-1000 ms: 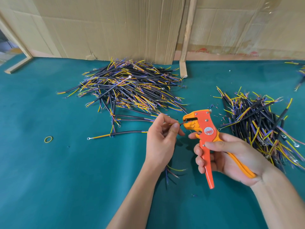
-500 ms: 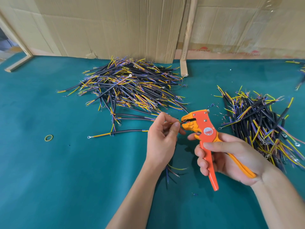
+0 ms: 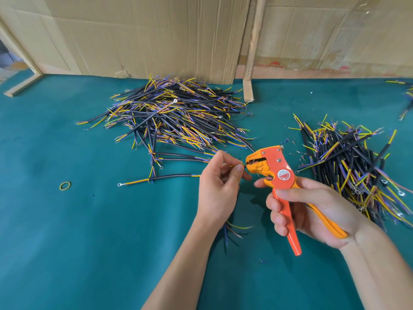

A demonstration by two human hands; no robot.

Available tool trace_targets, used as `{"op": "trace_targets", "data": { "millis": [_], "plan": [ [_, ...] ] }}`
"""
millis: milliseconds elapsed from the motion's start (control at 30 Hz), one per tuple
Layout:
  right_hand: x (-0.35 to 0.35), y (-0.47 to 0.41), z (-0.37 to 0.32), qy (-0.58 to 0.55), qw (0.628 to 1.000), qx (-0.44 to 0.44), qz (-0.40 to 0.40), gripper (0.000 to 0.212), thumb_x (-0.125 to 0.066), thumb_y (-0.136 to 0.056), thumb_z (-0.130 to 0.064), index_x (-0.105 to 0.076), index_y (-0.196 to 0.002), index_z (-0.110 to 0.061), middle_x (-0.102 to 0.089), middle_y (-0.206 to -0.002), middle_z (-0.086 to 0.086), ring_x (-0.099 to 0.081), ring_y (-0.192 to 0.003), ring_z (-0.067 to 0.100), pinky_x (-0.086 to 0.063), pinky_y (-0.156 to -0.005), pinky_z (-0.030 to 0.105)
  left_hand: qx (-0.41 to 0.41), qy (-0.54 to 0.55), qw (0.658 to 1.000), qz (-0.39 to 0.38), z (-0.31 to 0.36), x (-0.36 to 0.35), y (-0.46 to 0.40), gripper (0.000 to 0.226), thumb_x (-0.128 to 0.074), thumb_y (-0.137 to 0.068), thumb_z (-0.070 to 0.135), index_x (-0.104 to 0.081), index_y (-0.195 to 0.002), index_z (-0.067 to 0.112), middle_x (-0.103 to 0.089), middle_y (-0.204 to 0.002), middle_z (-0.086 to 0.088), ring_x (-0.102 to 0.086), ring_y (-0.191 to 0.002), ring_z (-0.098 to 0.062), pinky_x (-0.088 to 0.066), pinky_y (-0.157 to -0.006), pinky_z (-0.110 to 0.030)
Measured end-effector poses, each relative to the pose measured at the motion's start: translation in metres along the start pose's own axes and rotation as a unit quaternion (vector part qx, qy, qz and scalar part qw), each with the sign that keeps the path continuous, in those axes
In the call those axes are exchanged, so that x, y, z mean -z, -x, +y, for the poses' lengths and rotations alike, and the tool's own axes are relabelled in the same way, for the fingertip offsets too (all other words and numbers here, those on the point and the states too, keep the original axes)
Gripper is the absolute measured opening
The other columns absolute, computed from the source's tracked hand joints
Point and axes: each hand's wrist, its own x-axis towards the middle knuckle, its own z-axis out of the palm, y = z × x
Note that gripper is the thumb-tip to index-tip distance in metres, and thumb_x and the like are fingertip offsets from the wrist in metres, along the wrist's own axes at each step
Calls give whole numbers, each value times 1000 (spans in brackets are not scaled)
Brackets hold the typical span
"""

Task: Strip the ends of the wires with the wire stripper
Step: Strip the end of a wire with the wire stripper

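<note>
Wire piles [image 3: 176, 121] and [image 3: 357, 166] flank the hands on the desk [image 3: 67, 231]. Left hand [image 3: 218, 189] pinches a wire [image 3: 237, 165] pointing right into the stripper [image 3: 277, 175], head up-left, gripped by the right hand [image 3: 312, 211].

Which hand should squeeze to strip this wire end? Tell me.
The right hand: it already grips the wire stripper by its handles. The left hand only pinches the yellow wire at the stripper's mouth.

An orange wire stripper [image 3: 276, 173] is held above the middle of the green table [image 3: 67, 231], head tilted up-left, handles spread. A thin yellow wire [image 3: 237, 165] meets its jaws. Black-sheathed wire piles lie toward the back edge [image 3: 174, 121] and the right edge [image 3: 353, 166].
</note>
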Motion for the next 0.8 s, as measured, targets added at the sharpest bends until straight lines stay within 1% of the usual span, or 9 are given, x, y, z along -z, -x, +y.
{"op": "trace_targets", "data": {
  "millis": [67, 167, 300, 433, 533, 600, 667, 767, 800],
  "plan": [
    [0, 0, 0, 1, 1000, 0, -1, 60, -85, -76, -20, -63, -128, 1, -55, -81, 18, -56, -61, 31, -50, -57, 42, 0, 1, 1000, 0, 0, 0, 0, 17, -57, -100, 5, -53, -87, 15, -72, -76, -7, -50, -51, -4, -37, -55, -23],
    [-1, 0, 0, 5, 1000, 1, 3, 59, -85, -76, -20, -64, -127, 0, -54, -80, 17, -54, -59, 30, -49, -55, 41, -2, 2, 1000, -1, 2, 0, 1, 17, -57, -99, 7, -53, -86, 17, -72, -77, -8, -48, -51, -5, -36, -55, -28],
    [-2, 0, 1, 2, 1000, 2, 14, 58, -87, -75, -20, -65, -125, 1, -52, -76, 15, -51, -55, 27, -46, -52, 37, 4, 4, 1000, 1, 2, 1, 0, 15, -57, -99, 6, -52, -87, 14, -72, -77, -8, -47, -51, -8, -36, -56, -32],
    [-5, -3, 3, -7, 1000, 5, 22, 41, -74, -84, -16, -67, -122, 0, -50, -73, 13, -48, -53, 23, -43, -48, 36, 4, -1, 1000, 2, 4, 0, 1, 16, -56, -100, 5, -51, -87, 13, -73, -78, -7, -42, -50, -14, -34, -54, -32],
    [-10, -7, 7, -19, 999, 15, 28, 40, -72, -85, -15, -67, -121, 1, -49, -73, 12, -47, -53, 22, -42, -48, 35, 5, -3, 1000, 11, 4, 0, 0, 16, -55, -101, 6, -50, -87, 12, -73, -79, -6, -38, -51, -21, -33, -50, -31],
    [-13, -10, 9, -27, 999, 22, 35, 41, -74, -83, -14, -68, -120, 2, -49, -73, 12, -46, -53, 23, -42, -48, 35, 8, -3, 1000, 18, 3, 0, 0, 13, -54, -102, 6, -52, -91, 12, -72, -79, -5, -40, -51, -22, -36, -50, -30],
    [-15, -10, 9, -38, 998, 32, 43, 41, -78, -78, -14, -70, -114, 4, -49, -73, 12, -46, -53, 23, -42, -47, 35, 9, -25, 999, 23, 2, -1, 0, 11, -53, -103, 8, -57, -99, 17, -71, -79, -3, -46, -52, -19, -41, -54, -28],
    [-15, -9, 7, -39, 996, 48, 66, 43, -93, -63, -15, -72, -96, 2, -56, -75, 16, -50, -54, 24, -45, -47, 35, -8, -81, 996, 31, 0, -4, 2, 20, -54, -102, 11, -64, -110, 26, -68, -74, 4, -49, -54, -14, -43, -57, -26],
    [-15, -9, 7, -37, 996, 48, 71, 42, -94, -62, -15, -70, -94, 1, -58, -76, 19, -52, -54, 25, -46, -48, 35, -13, -92, 995, 35, -1, -5, 1, 21, -55, -102, 11, -65, -110, 28, -67, -73, 5, -49, -54, -13, -42, -57, -25]
  ]
}}
